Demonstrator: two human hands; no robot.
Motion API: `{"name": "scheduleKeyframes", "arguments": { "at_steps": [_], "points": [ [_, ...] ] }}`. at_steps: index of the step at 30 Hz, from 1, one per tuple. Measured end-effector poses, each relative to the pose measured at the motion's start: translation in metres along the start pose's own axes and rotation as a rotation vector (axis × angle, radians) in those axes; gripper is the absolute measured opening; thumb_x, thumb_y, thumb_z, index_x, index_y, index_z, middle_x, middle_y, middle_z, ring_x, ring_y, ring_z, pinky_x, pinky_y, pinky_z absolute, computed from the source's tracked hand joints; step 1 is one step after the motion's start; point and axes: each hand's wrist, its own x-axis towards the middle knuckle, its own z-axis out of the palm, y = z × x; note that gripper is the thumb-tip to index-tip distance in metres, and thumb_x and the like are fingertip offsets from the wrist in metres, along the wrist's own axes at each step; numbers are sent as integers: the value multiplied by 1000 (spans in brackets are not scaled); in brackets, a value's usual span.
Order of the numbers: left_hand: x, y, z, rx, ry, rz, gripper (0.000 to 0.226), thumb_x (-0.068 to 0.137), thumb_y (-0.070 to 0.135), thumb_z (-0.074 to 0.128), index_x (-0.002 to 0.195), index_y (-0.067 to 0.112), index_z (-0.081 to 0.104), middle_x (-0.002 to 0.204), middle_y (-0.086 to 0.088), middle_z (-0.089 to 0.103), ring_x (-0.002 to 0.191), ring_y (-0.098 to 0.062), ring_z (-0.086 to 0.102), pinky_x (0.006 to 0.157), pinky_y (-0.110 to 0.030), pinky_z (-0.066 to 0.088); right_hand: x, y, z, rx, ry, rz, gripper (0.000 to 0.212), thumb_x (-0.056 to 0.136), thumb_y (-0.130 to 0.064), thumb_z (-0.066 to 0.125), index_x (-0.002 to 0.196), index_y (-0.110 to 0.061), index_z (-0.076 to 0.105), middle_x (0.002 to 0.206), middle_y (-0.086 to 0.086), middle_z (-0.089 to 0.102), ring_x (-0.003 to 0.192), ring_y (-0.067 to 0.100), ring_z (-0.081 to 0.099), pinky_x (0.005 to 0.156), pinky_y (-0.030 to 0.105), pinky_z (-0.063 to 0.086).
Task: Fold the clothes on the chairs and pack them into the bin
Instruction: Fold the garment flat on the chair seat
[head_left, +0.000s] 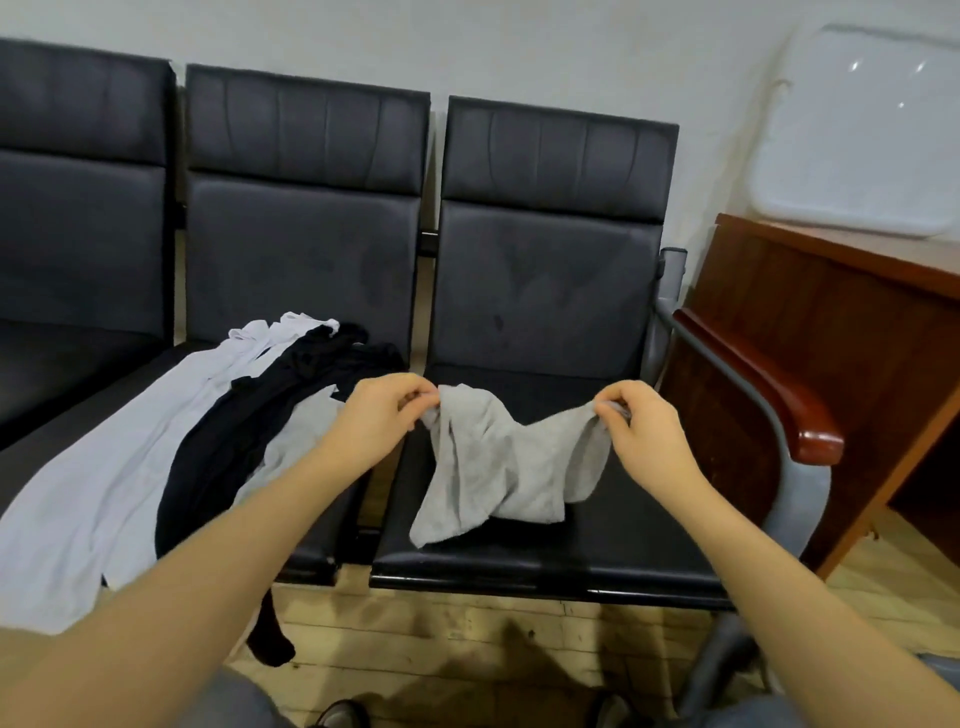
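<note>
Nearest the camera, both forearms reach out over the front edge of the right-hand chair seat (545, 566). The left hand (371, 421) pinches one top corner of a grey garment (493, 467) between thumb and curled fingertips, and the right hand (641, 436) pinches the opposite corner the same way, so the cloth sags in a dip between the two grips. Below the fingers the garment hangs twisted and bunched, its lower edge touching the seat.

The main risk, as I judge it, lies in that twist: if the cloth is laid down as it hangs, the fold will trap wrinkles and come out lopsided. Both grips are small fingertip pinches at the very edge, so a shake to open the fabric could pull a corner free and let that side drop to the seat. The lower end lies near the seat's front lip, just under the left fingers, and could slide off toward the floor.

To the left of the left fingers, on the middle chair (301, 249), wait a grey piece (301, 441), a black garment (249, 431) whose end dangles off the seat toward the floor, and a white garment (104, 467). A careless elbow could drag these down.

Beyond the right fingers stand a wooden armrest (769, 384) and a wooden desk (831, 291). A white plastic lid (862, 140) leans on the wall; no bin is in view, so the packing spot is unclear.
</note>
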Motion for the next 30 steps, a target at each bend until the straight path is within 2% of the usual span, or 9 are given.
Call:
{"name": "scheduleKeyframes", "arguments": {
  "at_steps": [3, 6, 9, 11, 17, 20, 23, 27, 30],
  "points": [
    [28, 30, -23, 39, 80, 76, 15, 91, 14, 61, 99, 8, 72, 93, 3, 67, 78, -2, 58, 81, -23, 48, 22, -20, -31, -46, 72, -43, 9, 97, -17, 51, 94, -19, 59, 99, -5, 55, 86, 8, 52, 78, 24, 40],
    [51, 53, -45, 83, 149, 128, 17, 92, 18, 60, 103, 12, 72, 99, 1, 69, 92, -13, 60, 87, -30, 48, 40, -39, -62, -75, 144, -75, 10, 97, -16, 49, 95, -17, 59, 102, -1, 55, 87, 8, 49, 77, 22, 37],
    [68, 75, -64, 117, 213, 162, 19, 93, 21, 58, 104, 15, 71, 101, 1, 69, 97, -18, 62, 88, -37, 48, 51, -57, -94, -10, 190, -55, 9, 99, -15, 47, 97, -14, 56, 97, 0, 56, 84, 9, 50, 67, 16, 35],
    [74, 90, -74, 129, 249, 183, 19, 94, 21, 57, 106, 15, 71, 103, 1, 69, 98, -17, 62, 88, -35, 49, 55, -68, -112, 50, 227, -58, 8, 99, -14, 47, 95, -14, 54, 93, -1, 56, 82, 9, 49, 58, 12, 33],
    [85, 136, -94, 56, 360, 215, 19, 97, 17, 51, 106, 9, 66, 98, -3, 67, 88, -12, 58, 77, -20, 42, 66, -91, -155, 123, 370, -98, 10, 97, -7, 47, 92, -13, 55, 87, -4, 55, 75, 0, 48, 61, -3, 33],
    [88, 151, -100, -10, 373, 209, 22, 98, 18, 49, 113, 10, 63, 102, 0, 66, 88, -8, 57, 74, -11, 40, 68, -92, -172, 165, 418, -87, 16, 97, -10, 49, 103, -10, 63, 101, -1, 61, 92, 8, 53, 72, 2, 35],
    [89, 157, -101, -111, 356, 193, 25, 98, 19, 48, 120, 16, 60, 104, 4, 65, 91, -5, 58, 74, -6, 40, 67, -90, -184, 182, 433, -75, 23, 97, -10, 48, 111, -7, 66, 109, 1, 64, 101, 11, 54, 89, 19, 38],
    [84, 160, -86, -348, 365, 94, 27, 101, 16, 39, 120, 23, 57, 99, 4, 65, 87, -4, 59, 75, -12, 43, 62, -74, -183, 219, 432, 14, 22, 98, -8, 44, 103, -9, 66, 104, 3, 63, 95, 13, 54, 85, 24, 39],
    [79, 160, -70, -460, 326, -38, 33, 104, 19, 27, 122, 24, 54, 88, 5, 55, 74, -3, 49, 66, -9, 42, 55, -58, -177, 243, 415, 119, 24, 99, -8, 38, 107, -8, 60, 105, 3, 58, 95, 14, 51, 82, 26, 38]
  ]
}}
